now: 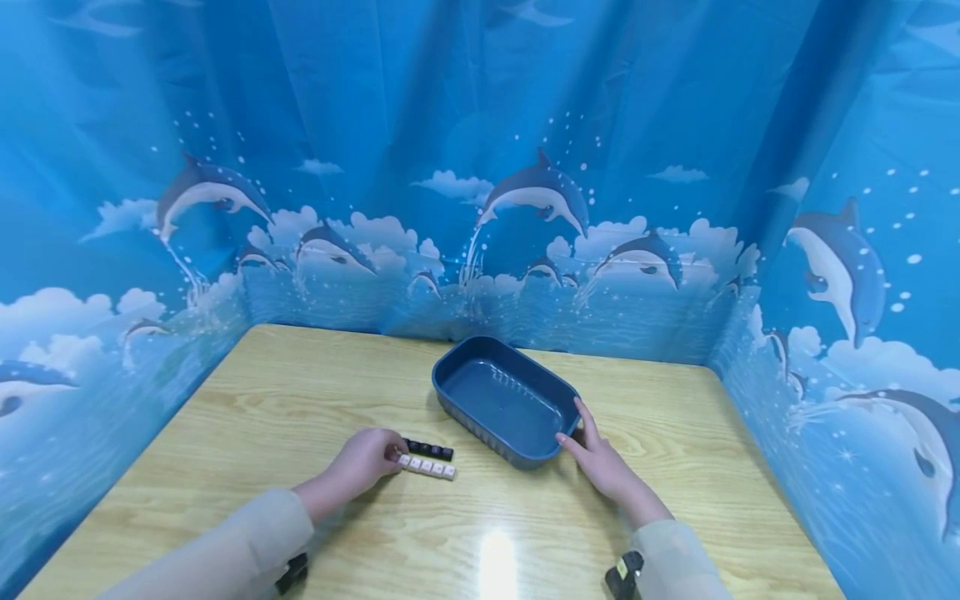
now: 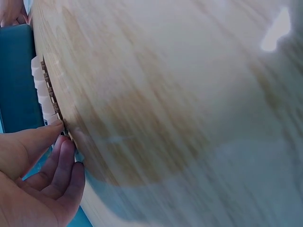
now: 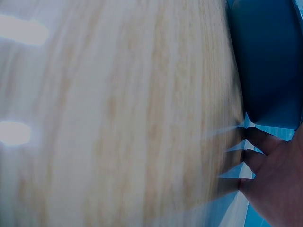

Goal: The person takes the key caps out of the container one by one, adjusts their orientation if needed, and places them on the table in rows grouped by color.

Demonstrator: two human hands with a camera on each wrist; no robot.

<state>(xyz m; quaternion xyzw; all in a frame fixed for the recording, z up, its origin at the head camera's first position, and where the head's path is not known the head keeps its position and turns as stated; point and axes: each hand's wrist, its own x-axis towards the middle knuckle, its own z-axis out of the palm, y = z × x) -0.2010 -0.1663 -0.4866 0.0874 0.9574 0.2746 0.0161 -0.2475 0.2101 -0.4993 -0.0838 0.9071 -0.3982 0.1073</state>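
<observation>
In the head view, my left hand (image 1: 367, 458) pinches the left end of a row of white keycaps (image 1: 427, 466). The left wrist view has thumb and fingers meeting at the near end of these white keycaps (image 2: 43, 92). Just behind them lies a row of black keycaps (image 1: 429, 449), its left end partly hidden by the hand. A dark blue plastic bin (image 1: 480, 422) stands farther back, set at an angle. My right hand (image 1: 600, 467) rests at its near right corner, thumb and a finger at the rim. In the right wrist view, spread fingers (image 3: 255, 158) reach down beside the bin.
A light wood-grain table (image 1: 315, 375) carries everything. Blue curtains (image 1: 480, 167) with dolphins and clouds hang along its back and sides. Dark devices are strapped at both wrists, such as the right wrist camera (image 1: 624, 575). Glare (image 1: 497, 567) lies on the near tabletop.
</observation>
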